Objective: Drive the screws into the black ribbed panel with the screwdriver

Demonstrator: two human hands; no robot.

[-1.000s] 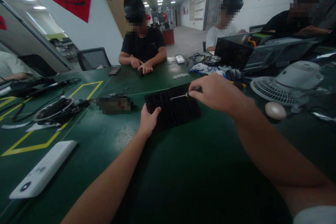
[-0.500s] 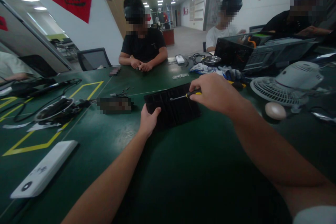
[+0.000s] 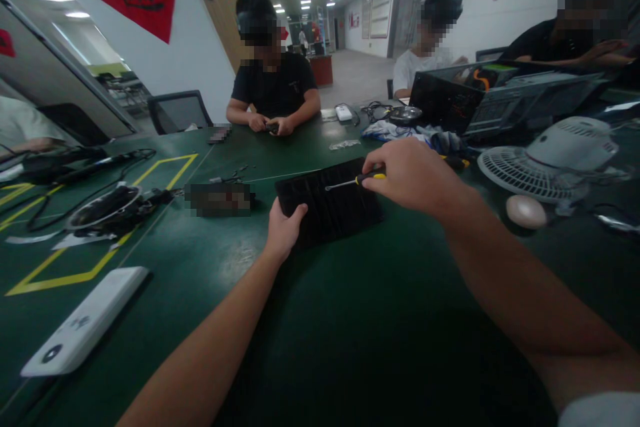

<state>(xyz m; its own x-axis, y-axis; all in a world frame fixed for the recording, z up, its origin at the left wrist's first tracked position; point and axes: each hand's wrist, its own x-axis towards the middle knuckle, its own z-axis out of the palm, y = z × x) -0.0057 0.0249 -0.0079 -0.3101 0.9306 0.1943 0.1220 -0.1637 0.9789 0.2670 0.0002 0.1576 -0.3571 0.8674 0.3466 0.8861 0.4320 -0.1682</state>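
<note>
My left hand point(image 3: 286, 225) grips the left edge of a flat black ribbed panel point(image 3: 345, 213), thumb on top and the other fingers hidden beneath. The panel is held slightly tilted over the green table point(image 3: 380, 307). In my right hand point(image 3: 407, 173) is a screwdriver point(image 3: 367, 178) with a yellow and black handle. Its metal shaft points left across the panel, and something small and roundish sits at its tip, too small to name. Whether the tip touches the panel, I cannot tell.
A white power bank-like box point(image 3: 85, 323) lies front left. Cables and a ring-shaped part point(image 3: 105, 210) are behind it. To the right are a grey fan point(image 3: 545, 153), a rounded beige object point(image 3: 526, 211) and an opened computer case point(image 3: 520, 103). A person point(image 3: 274, 90) sits opposite.
My hands, the panel and the screwdriver are almost unmoved. Across the table, the person's hands have shifted and now show a small dark object between them.
</note>
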